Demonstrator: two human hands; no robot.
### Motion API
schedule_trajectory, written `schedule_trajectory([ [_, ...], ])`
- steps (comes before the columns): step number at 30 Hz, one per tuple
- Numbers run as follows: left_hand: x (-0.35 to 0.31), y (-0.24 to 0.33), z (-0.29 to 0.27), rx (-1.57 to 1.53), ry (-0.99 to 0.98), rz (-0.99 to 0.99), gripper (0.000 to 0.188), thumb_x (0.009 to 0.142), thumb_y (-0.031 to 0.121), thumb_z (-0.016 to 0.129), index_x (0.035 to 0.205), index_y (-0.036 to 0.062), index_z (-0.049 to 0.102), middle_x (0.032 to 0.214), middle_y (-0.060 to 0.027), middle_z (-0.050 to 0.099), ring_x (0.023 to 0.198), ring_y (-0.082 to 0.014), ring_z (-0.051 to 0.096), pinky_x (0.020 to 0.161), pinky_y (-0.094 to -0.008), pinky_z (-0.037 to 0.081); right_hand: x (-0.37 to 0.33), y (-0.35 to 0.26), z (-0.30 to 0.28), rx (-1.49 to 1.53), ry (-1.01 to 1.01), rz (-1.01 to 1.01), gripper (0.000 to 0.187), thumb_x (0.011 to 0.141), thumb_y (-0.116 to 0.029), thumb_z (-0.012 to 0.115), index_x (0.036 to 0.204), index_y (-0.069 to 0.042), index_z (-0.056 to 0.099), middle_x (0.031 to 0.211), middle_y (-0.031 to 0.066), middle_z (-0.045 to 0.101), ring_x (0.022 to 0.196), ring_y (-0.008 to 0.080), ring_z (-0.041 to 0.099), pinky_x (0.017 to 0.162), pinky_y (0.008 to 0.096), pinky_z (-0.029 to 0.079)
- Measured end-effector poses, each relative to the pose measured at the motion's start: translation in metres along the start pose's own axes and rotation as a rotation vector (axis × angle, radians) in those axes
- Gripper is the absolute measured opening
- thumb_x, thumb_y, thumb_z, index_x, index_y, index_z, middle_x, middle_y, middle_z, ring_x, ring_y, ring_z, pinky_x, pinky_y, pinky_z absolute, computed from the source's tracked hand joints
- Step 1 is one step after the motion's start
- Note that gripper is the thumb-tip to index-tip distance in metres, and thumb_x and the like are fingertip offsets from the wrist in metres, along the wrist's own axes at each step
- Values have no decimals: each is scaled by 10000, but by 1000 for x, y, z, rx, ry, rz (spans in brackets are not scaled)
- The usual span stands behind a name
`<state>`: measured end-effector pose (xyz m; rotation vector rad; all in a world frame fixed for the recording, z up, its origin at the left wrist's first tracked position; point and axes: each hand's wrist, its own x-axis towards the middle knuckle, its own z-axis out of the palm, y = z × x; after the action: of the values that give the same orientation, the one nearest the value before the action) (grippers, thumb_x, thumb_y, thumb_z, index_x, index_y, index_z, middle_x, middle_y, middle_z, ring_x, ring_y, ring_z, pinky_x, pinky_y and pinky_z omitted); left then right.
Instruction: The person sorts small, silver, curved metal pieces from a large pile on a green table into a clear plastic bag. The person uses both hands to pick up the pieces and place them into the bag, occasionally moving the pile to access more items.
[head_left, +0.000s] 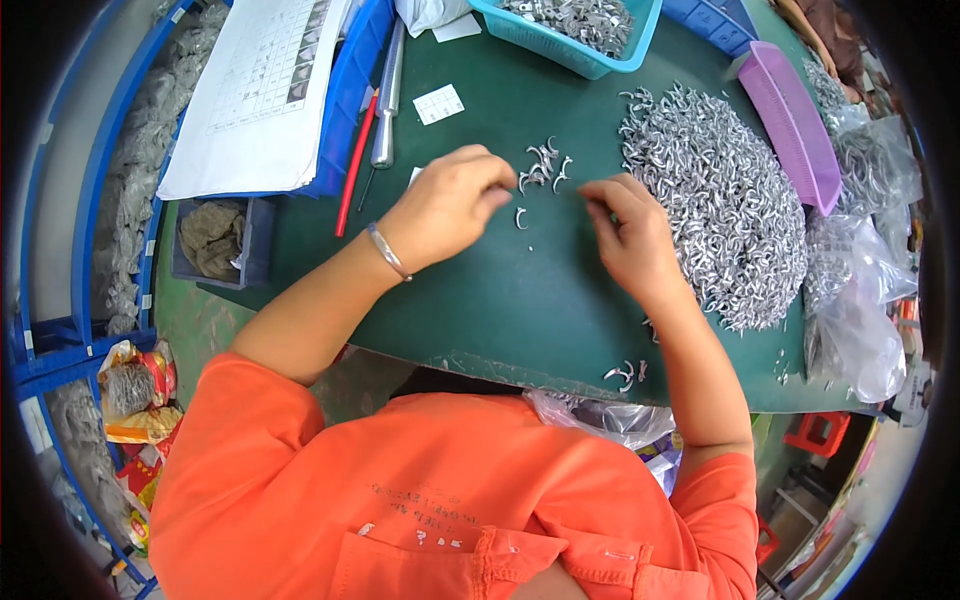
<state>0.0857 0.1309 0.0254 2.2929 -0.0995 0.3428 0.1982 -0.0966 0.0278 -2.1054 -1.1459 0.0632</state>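
Observation:
Small curved silvery metal pieces [540,166] lie in a loose group on the green tabletop between my hands. One separate curved piece [521,218] rests nearer to me. My left hand [450,205], with a bracelet at the wrist, is just left of the group, its fingers curled in toward the thumb. On the right, my right hand [637,235] is closed in a similar pinch beside the big heap of the same metal pieces [720,200]. Anything between the fingertips of either hand is too small or hidden to make out.
A turquoise basket [597,66] of metal parts and a purple basket [795,130] stand farther back. Left lie a red pen-like stick [357,165], a screwdriver [386,130] and papers [250,110] on a blue bin. Plastic bags [860,300] of parts crowd the right edge.

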Motion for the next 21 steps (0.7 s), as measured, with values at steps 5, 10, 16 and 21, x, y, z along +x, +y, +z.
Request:
schedule_trajectory([
  [5, -4, 8, 14, 65, -70, 15, 133, 859, 19, 716, 985, -2, 683, 949, -159, 642, 840, -331, 663, 754, -375, 535, 4, -7, 13, -10, -48, -172, 301, 836, 60, 643, 1129, -2, 670, 1132, 174, 633, 1025, 374, 615, 906, 432, 518],
  [10, 0, 4, -6, 62, 63, -44, 84, 883, -33, 661, 961, -8, 681, 910, -152, 655, 839, -330, 667, 747, -376, 534, 0, 3, -5, 37, 62, 94, 134, 861, 50, 653, 987, 8, 667, 940, 171, 631, 830, 359, 645, 734, 411, 541],
  [16, 20, -7, 19, 240, 34, -10, 194, 833, 79, 770, 972, 7, 655, 942, -148, 626, 837, -340, 668, 742, -428, 534, 5, -18, 25, -144, -6, -43, 86, 846, -115, 736, 882, -51, 693, 874, 120, 626, 834, 335, 647, 701, 426, 539],
  [21, 17, -6, 12, 139, -11, -100, 165, 827, 21, 750, 958, 2, 652, 939, -142, 623, 809, -312, 675, 716, -407, 539, 3, -24, 17, -2, -130, -135, 75, 827, -65, 717, 896, -46, 696, 878, 109, 625, 834, 327, 641, 709, 427, 542],
])
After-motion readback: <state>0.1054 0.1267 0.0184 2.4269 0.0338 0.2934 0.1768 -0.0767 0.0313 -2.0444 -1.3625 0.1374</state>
